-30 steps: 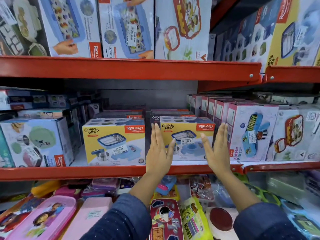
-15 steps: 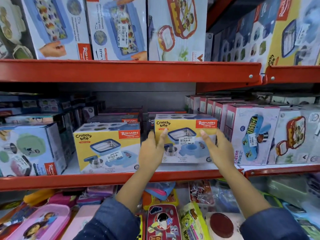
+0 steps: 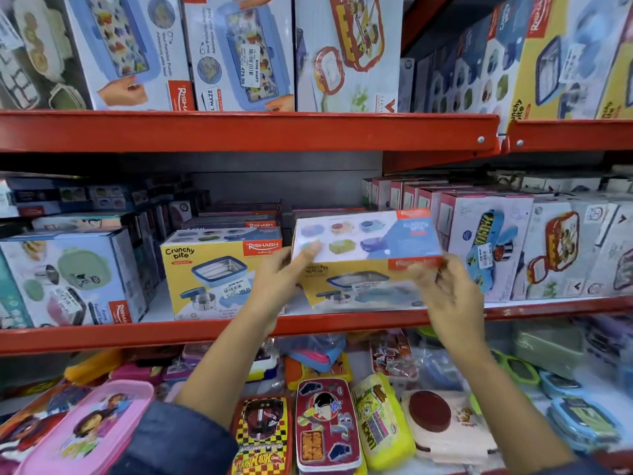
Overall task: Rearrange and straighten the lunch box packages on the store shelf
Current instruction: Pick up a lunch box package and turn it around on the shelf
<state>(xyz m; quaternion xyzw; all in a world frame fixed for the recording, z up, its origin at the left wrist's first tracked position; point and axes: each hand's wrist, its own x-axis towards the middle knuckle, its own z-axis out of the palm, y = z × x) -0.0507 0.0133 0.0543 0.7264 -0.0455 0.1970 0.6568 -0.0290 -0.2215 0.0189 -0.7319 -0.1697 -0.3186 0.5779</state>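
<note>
A yellow Crunchy Bite lunch box package [image 3: 368, 262] is tilted forward off the middle shelf, its white top face toward me. My left hand [image 3: 282, 275] grips its left end, thumb on the top face. My right hand [image 3: 445, 289] grips its lower right corner. A second identical yellow package [image 3: 212, 272] stands upright on the shelf just to the left, its front square to the red shelf edge [image 3: 102, 334].
White boxes with a blue lunch box picture [image 3: 486, 245] stand close on the right. A teal and white box [image 3: 65, 279] sits at the left. More packages stack behind. The upper shelf [image 3: 239, 130] overhangs. Loose lunch boxes [image 3: 325, 426] fill the bin below.
Both hands went from flat against the right yellow package to gripping its ends. The package has risen and tipped forward so its top face shows.
</note>
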